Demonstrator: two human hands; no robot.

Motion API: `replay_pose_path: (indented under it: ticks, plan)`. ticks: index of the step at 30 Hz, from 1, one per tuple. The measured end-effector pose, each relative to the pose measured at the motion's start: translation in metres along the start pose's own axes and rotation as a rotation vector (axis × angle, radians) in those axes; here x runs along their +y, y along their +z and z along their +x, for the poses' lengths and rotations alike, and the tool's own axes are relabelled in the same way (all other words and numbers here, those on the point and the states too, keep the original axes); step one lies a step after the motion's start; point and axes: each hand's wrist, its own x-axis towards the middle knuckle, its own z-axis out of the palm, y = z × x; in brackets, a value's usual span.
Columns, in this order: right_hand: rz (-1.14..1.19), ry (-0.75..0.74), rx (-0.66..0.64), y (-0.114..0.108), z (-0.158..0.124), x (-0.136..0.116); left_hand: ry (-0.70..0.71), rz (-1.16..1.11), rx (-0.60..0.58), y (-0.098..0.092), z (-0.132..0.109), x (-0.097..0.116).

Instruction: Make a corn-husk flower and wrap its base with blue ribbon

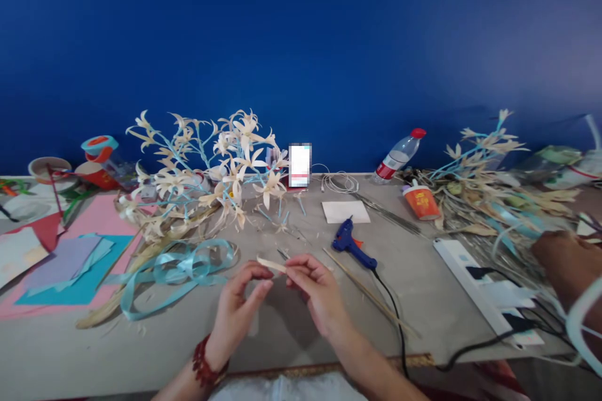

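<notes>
Over the front middle of the table, a thin pale strip point(271, 265) is pinched between the thumb and fingers of my right hand point(314, 285). Its left end lies by the fingertips of my left hand point(245, 301), whose thumb and fingers are apart; a red bead bracelet is on that wrist. Shiny light blue ribbon point(176, 272) lies in loops left of my hands. Behind them stand pale flowers on blue stems point(235, 169). A blue glue gun point(352, 244) rests right of my right hand.
Coloured paper point(75, 266) lies at the left. A thin stick point(367, 288), a white power strip point(480, 294) and black cables lie at the right. Behind are a tilted bottle point(399, 156), an orange cup point(422, 202) and a lit phone point(300, 166). Another person's hand point(567, 269) is at far right.
</notes>
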Motion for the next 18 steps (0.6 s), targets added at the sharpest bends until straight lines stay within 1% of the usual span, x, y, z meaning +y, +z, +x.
replay_pose_path:
  ticks: [1, 4, 6, 8, 10, 12, 13, 15, 17, 18]
  plan:
    - [-0.008, -0.011, 0.004, 0.002, -0.002, 0.004, -0.045, -0.058, -0.001, 0.008, -0.003, 0.002]
    - [-0.079, -0.07, 0.0, 0.003, -0.006, 0.014, -0.129, -0.179, 0.065, 0.024, -0.004, 0.003]
    - [-0.181, -0.123, -0.025, 0.001, -0.009, 0.017, -0.149, -0.226, 0.073, 0.027, -0.003, 0.002]
    - [-0.332, -0.194, -0.06, -0.004, -0.012, 0.016, -0.147, -0.251, 0.051, 0.027, -0.004, -0.001]
    - [-0.525, -0.252, -0.103, -0.012, -0.016, 0.013, -0.148, -0.271, 0.047, 0.026, -0.006, -0.005]
    - [-0.766, -0.311, -0.102, -0.024, -0.019, 0.009, -0.193, -0.307, 0.083, 0.024, -0.007, -0.008]
    - [-0.905, -0.343, -0.082, -0.031, -0.019, 0.007, -0.231, -0.333, 0.11, 0.023, -0.008, -0.01]
    - [-1.183, -0.426, 0.005, -0.046, -0.019, 0.005, -0.312, -0.391, 0.162, 0.021, -0.007, -0.011]
    - [-1.402, -0.445, 0.041, -0.058, -0.017, 0.004, -0.367, -0.438, 0.189, 0.019, -0.005, -0.01]
    - [-1.486, -0.431, 0.036, -0.063, -0.017, 0.004, -0.382, -0.455, 0.189, 0.019, -0.004, -0.009]
